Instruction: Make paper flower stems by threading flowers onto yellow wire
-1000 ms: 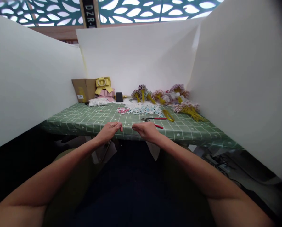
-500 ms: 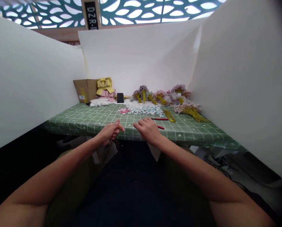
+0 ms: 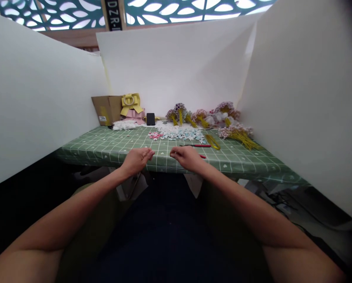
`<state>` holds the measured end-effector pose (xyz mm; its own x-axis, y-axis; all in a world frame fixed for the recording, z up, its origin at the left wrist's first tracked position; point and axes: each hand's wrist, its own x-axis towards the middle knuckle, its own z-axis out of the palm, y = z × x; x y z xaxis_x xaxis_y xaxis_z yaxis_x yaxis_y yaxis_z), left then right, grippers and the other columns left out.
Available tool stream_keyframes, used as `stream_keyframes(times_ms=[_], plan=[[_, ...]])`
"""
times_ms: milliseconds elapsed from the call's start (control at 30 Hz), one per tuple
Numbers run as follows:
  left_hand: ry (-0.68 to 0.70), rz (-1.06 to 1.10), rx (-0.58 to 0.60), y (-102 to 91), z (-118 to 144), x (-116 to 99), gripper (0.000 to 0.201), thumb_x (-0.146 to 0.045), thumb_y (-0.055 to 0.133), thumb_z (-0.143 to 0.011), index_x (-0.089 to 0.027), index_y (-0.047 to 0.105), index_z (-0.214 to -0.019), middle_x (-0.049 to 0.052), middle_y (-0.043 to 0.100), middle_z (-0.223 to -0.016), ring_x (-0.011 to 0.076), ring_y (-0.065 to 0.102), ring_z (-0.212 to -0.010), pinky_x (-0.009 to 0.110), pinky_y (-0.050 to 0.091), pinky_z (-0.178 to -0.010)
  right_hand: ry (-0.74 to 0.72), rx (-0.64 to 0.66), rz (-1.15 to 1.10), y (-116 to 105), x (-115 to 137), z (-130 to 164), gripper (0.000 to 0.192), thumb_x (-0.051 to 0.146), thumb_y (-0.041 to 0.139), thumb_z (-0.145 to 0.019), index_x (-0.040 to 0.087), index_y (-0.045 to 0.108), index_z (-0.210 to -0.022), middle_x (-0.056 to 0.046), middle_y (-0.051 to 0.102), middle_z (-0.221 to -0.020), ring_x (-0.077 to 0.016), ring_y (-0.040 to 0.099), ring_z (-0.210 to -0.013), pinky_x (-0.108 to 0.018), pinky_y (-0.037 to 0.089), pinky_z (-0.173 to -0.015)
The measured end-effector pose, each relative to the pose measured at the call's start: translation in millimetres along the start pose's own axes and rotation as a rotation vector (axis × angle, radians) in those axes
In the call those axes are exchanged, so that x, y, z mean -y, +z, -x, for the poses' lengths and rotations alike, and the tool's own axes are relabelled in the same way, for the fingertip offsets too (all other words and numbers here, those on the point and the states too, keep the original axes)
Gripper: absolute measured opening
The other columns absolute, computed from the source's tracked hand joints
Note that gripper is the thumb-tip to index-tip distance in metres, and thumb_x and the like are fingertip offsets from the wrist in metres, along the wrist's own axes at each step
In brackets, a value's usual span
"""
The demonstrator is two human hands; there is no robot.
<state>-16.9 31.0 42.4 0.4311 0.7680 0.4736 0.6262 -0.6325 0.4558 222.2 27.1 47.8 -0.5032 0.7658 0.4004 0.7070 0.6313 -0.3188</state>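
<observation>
My left hand (image 3: 136,160) and my right hand (image 3: 187,157) hover side by side over the near edge of the green checked tablecloth (image 3: 105,145). Their fingertips point at each other across a small gap. Both hands have the fingers pinched together; anything between them is too small to see. A red-handled tool (image 3: 203,156) lies just behind my right hand, mostly hidden by it. Red-handled pliers (image 3: 198,145) lie a little farther back. A pile of small blue and white flower pieces (image 3: 178,134) and a few pink ones (image 3: 154,135) lie mid-table.
Yellow stems (image 3: 213,141) and bunches of beaded sprigs (image 3: 237,131) lie at the back right. A cardboard box (image 3: 107,109), a yellow bow (image 3: 131,103) and a small black object (image 3: 150,118) stand at the back left. White panels (image 3: 40,98) enclose three sides.
My right hand has closed from spread fingers into a pinch and drawn level with my left. My left hand shifted slightly. The view tilted down a little.
</observation>
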Motion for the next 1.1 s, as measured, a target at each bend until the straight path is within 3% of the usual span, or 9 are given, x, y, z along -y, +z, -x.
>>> stream_keyframes(times_ms=[100,200,333,433,533,700,833,967,1100], plan=[[-0.351,0.378,0.185,11.4,-3,12,0.047,-0.057,0.037,-0.087,-0.018,0.055,-0.069,-0.005,0.028,-0.052,0.0098,0.025,-0.045,0.024,0.022,-0.045,-0.161,-0.105,0.446,17,0,0,0.022,0.014,0.044,-0.088,0.015,0.065,-0.094,-0.009,0.062,-0.084,-0.0158,0.049,-0.072,-0.027,0.026,-0.061],[-0.425,0.561,0.205,14.2,-4,15,0.049,-0.062,0.038,-0.085,-0.018,0.058,-0.080,-0.007,0.021,-0.053,0.0087,0.017,-0.043,0.023,0.015,-0.042,-0.204,-0.083,0.537,22,-1,0,0.026,0.011,0.041,-0.087,0.018,0.065,-0.096,-0.008,0.063,-0.083,-0.0153,0.048,-0.068,-0.028,0.023,-0.058],[-0.119,0.276,0.121,3.4,-3,8,0.043,-0.049,0.041,-0.089,-0.016,0.062,-0.071,-0.003,0.041,-0.053,0.0103,0.037,-0.050,0.023,0.030,-0.051,-0.088,-0.042,0.089,12,-4,-1,0.024,0.027,0.044,-0.090,0.016,0.065,-0.083,-0.001,0.055,-0.066,-0.0116,0.043,-0.058,-0.025,0.024,-0.056],[0.180,0.013,-0.012,-8.9,0,-3,0.037,-0.041,0.044,-0.090,-0.016,0.063,-0.071,0.003,0.060,-0.069,0.0126,0.051,-0.065,0.024,0.037,-0.064,-0.040,0.245,-0.451,-3,-6,0,0.033,0.041,0.043,-0.091,0.015,0.062,-0.084,0.007,0.034,-0.049,-0.0082,0.028,-0.044,-0.022,0.025,-0.049],[0.300,-0.152,-0.071,-14.9,2,-10,0.034,-0.044,0.049,-0.088,-0.017,0.064,-0.073,0.004,0.060,-0.070,0.0129,0.049,-0.064,0.025,0.034,-0.061,0.019,0.452,-0.644,-12,-5,1,0.038,0.047,0.042,-0.091,0.014,0.061,-0.090,0.010,0.024,-0.046,-0.0076,0.020,-0.039,-0.021,0.022,-0.044],[-0.178,0.209,0.150,-2.2,-3,3,0.045,-0.052,0.041,-0.088,-0.017,0.059,-0.067,-0.001,0.041,-0.054,0.0102,0.034,-0.048,0.024,0.027,-0.048,0.011,-0.082,0.080,9,-2,-1,0.023,0.025,0.045,-0.090,0.014,0.064,-0.085,-0.004,0.055,-0.068,-0.0126,0.044,-0.060,-0.025,0.027,-0.058],[-0.470,0.650,0.266,6.2,-6,16,0.053,-0.063,0.036,-0.086,-0.017,0.061,-0.082,-0.007,0.021,-0.054,0.0078,0.015,-0.042,0.024,0.013,-0.041,-0.194,-0.153,0.515,24,-3,0,0.027,0.010,0.040,-0.086,0.016,0.065,-0.094,-0.008,0.061,-0.081,-0.0152,0.045,-0.068,-0.029,0.022,-0.060],[-0.333,0.526,0.221,1.7,-5,9,0.047,-0.057,0.041,-0.087,-0.017,0.063,-0.080,-0.006,0.026,-0.052,0.0080,0.021,-0.043,0.023,0.017,-0.042,-0.127,-0.115,0.320,18,-4,1,0.022,0.015,0.043,-0.085,0.017,0.064,-0.089,-0.003,0.057,-0.073,-0.0118,0.039,-0.058,-0.027,0.020,-0.056],[0.126,0.105,-0.050,-10.7,-1,-5,0.039,-0.041,0.042,-0.092,-0.016,0.062,-0.070,0.001,0.054,-0.064,0.0105,0.048,-0.060,0.023,0.037,-0.059,-0.067,0.152,-0.394,-4,-4,1,0.028,0.035,0.044,-0.091,0.015,0.060,-0.081,0.006,0.035,-0.051,-0.0081,0.028,-0.046,-0.022,0.024,-0.049]])
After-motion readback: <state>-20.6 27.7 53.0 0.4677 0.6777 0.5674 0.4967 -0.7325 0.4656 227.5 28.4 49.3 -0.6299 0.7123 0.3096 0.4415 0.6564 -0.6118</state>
